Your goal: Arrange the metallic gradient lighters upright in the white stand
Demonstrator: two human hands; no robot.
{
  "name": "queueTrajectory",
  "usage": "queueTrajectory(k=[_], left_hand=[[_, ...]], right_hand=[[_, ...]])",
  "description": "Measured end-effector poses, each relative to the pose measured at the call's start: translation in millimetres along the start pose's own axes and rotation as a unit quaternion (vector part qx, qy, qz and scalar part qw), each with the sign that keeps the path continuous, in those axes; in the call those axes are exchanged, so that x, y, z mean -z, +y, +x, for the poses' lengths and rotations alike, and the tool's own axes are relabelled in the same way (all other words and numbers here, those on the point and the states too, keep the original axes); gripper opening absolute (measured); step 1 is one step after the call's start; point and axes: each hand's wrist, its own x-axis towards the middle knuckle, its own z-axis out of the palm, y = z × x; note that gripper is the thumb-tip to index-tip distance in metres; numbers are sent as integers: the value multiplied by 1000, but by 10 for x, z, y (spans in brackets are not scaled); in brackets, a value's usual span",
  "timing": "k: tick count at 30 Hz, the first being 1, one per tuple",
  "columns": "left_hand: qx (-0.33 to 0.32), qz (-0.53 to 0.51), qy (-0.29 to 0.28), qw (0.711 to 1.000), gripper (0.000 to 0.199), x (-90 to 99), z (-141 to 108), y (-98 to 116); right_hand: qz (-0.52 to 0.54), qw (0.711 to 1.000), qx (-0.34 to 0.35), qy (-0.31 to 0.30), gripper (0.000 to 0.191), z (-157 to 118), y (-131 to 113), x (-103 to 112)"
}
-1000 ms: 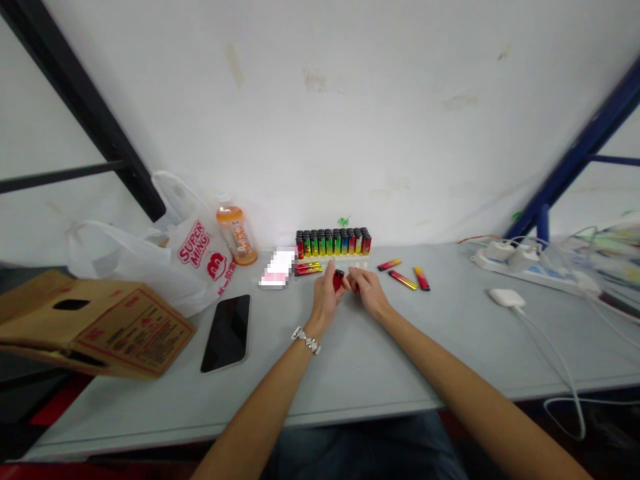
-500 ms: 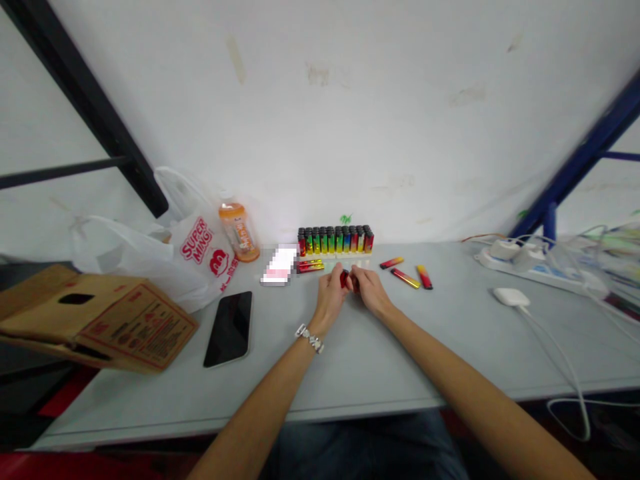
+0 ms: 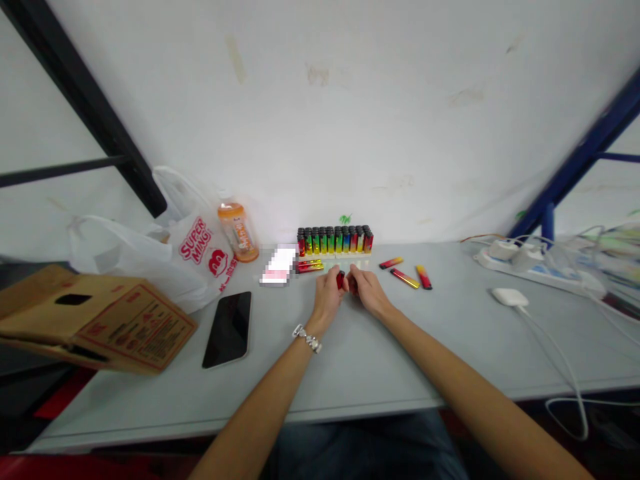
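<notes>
My left hand (image 3: 327, 293) is closed around a red lighter (image 3: 341, 280), whose end shows by the thumb. Just to its right, my right hand (image 3: 369, 292) has its fingers curled in a pinch; something small and dark seems to be between them, but I cannot make it out. Behind the hands, rows of upright lighters (image 3: 335, 241) with black tops stand packed together in green, yellow, red and blue. A pair of red-and-yellow lighters (image 3: 310, 266) lies in front of that row's left end. Right of my hands lie three loose lighters (image 3: 405, 278).
Left of the lighters are a lit phone (image 3: 279, 265), an orange-capped bottle (image 3: 239, 230), a white plastic bag (image 3: 175, 267), a dark phone (image 3: 228, 329) and a cardboard box (image 3: 100, 320). On the right are a power strip (image 3: 545, 272) and a white charger (image 3: 510, 297) with cables.
My two hands have drawn slightly apart, the left one shifting a little leftward with the red lighter. The lighters on the table have stayed put.
</notes>
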Motion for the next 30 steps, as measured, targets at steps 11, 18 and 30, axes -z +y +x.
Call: queueTrajectory(k=[11, 18, 30], left_hand=[[6, -4, -3, 1000, 43, 5, 6, -8], [17, -37, -27, 999, 64, 42, 32, -57], [-249, 440, 110, 856, 34, 472, 185, 9]], right_hand=[[3, 1000, 11, 15, 61, -12, -33, 8], [60, 991, 118, 31, 34, -57, -183, -16], [88, 986, 135, 33, 33, 464, -411, 80]])
